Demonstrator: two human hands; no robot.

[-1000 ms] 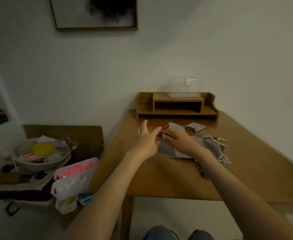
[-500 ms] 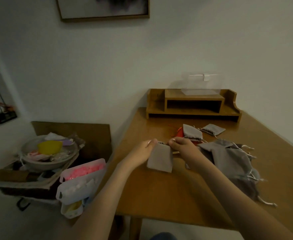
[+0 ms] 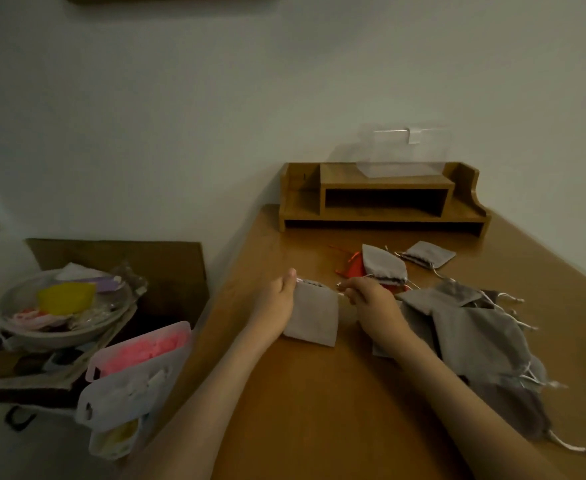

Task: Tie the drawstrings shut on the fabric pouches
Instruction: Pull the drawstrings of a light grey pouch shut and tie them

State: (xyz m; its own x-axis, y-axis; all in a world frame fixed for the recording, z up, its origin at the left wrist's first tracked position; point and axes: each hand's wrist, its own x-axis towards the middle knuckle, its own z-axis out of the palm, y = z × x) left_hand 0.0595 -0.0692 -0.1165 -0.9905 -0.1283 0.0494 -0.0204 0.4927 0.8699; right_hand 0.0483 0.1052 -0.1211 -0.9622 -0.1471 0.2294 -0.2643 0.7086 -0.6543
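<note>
On the counter (image 3: 319,410), head view: a small grey held pouch (image 3: 314,315) sits between both hands, its mouth toward 12 o'clock and its lower edge on the wood.
Left hand (image 3: 276,306): grips the held pouch at its 10 o'clock corner, thumb on top and pointing to 12 o'clock.
Right hand (image 3: 371,304): fingers curled, pinching the white drawstring (image 3: 341,289) that comes out of the pouch's mouth at 2 o'clock.
Pouch pile (image 3: 475,337): a loose grey heap with white strings trailing, from 3 to 5 o'clock of the right hand, right beside that forearm.
Far pouches: a gathered grey pouch (image 3: 385,265) at 12 o'clock of the right hand lies over a red pouch (image 3: 353,268); a flat grey pouch (image 3: 428,254) lies just beyond, at 2 o'clock.
Wooden shelf (image 3: 385,202): at the counter's far edge, against the wall; a clear plastic box (image 3: 398,154) stands on top.
Bowl (image 3: 42,336): off the counter at 9 o'clock, set in a cardboard box (image 3: 128,258); it holds a yellow piece (image 3: 66,297) and pale scraps.
Plastic cases (image 3: 139,348): translucent, at 8 o'clock by the counter's edge; the upper one holds pink stuff, the lower one white bits.
</note>
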